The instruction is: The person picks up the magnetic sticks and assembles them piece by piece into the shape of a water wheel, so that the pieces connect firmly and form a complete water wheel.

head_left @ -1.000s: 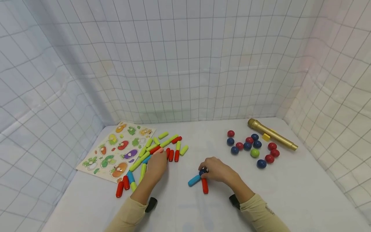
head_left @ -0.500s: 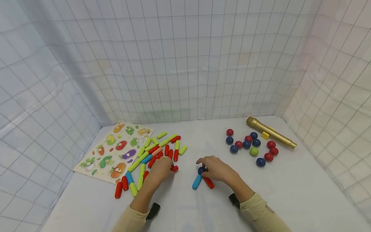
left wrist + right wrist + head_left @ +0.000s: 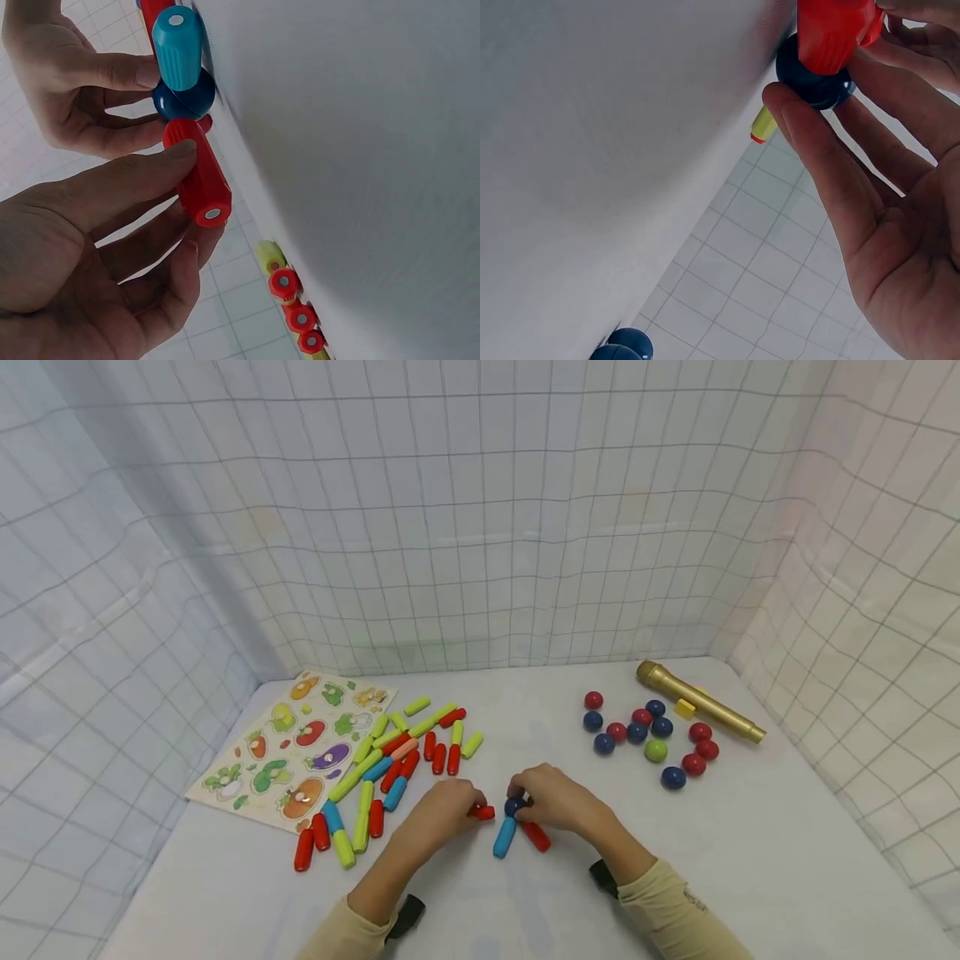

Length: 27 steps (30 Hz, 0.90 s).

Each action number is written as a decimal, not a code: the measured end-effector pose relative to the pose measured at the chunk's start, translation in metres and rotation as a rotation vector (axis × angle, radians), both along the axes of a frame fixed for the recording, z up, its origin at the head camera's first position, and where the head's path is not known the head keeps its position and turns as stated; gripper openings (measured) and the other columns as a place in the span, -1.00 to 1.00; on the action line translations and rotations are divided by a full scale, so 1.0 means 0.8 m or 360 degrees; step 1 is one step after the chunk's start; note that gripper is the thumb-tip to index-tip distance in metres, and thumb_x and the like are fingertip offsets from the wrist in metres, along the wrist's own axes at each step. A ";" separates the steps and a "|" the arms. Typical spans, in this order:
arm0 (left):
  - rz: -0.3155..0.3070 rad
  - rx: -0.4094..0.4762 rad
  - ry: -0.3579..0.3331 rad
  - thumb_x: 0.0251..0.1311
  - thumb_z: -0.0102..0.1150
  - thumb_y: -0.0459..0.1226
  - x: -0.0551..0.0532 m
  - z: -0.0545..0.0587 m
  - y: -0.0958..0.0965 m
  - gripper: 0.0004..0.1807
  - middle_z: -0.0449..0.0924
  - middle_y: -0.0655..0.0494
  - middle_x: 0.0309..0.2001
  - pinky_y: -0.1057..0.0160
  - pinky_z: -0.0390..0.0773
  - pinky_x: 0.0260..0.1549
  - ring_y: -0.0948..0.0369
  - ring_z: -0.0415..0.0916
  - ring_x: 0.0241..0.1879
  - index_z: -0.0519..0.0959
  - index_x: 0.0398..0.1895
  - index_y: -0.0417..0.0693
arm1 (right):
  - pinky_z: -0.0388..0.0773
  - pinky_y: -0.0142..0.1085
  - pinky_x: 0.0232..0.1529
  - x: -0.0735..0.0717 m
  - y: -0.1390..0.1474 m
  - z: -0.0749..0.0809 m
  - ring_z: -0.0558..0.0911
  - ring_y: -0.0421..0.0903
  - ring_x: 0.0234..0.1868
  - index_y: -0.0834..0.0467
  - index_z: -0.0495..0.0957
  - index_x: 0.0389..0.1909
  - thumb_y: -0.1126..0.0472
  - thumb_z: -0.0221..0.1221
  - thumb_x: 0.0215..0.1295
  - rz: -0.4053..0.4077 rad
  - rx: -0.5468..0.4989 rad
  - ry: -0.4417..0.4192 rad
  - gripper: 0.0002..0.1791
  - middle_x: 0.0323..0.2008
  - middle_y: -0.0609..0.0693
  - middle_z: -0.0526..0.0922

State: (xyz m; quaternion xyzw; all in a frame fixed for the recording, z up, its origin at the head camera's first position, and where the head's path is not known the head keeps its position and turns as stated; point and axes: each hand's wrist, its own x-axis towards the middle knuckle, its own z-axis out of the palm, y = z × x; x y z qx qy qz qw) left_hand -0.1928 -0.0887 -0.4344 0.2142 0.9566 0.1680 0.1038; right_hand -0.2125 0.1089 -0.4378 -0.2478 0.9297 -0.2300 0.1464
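In the head view my left hand [image 3: 447, 807] pinches a short red magnetic stick [image 3: 483, 812]. The left wrist view shows that red stick [image 3: 202, 180] between thumb and fingers, its upper end right at a dark blue ball [image 3: 189, 101]. My right hand [image 3: 557, 798] grips this dark blue ball [image 3: 515, 807] with thumb and fingers. A light blue stick [image 3: 505, 838] and a second red stick [image 3: 536, 837] are joined to the ball and fan out toward the near side. From the right wrist, that second red stick [image 3: 829, 34] covers part of the ball.
Left of my hands lie several yellow-green sticks [image 3: 362, 814], red sticks [image 3: 303, 849] and blue sticks [image 3: 394, 793]. A vegetable picture board [image 3: 247, 760] is behind them. At right are red balls [image 3: 693, 765], blue balls [image 3: 672, 777], a green ball [image 3: 656, 750] and a gold microphone [image 3: 701, 702].
My left hand has moved right from the pile with a red stick, up to the ball. The ball has shifted slightly left in my right hand, and its two sticks have swung.
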 end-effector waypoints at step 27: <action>-0.0086 -0.0128 0.0146 0.10 0.38 -0.30 0.003 -0.007 0.011 -0.82 0.71 0.12 -0.35 0.36 0.63 -0.23 0.26 0.55 -0.37 0.74 -0.21 -0.08 | 0.65 -0.34 -0.18 0.004 -0.008 -0.002 0.64 -0.19 -0.27 0.14 0.67 -0.11 0.20 0.42 0.08 0.0061 -0.0032 -0.0058 -0.67 -0.23 -0.07 0.70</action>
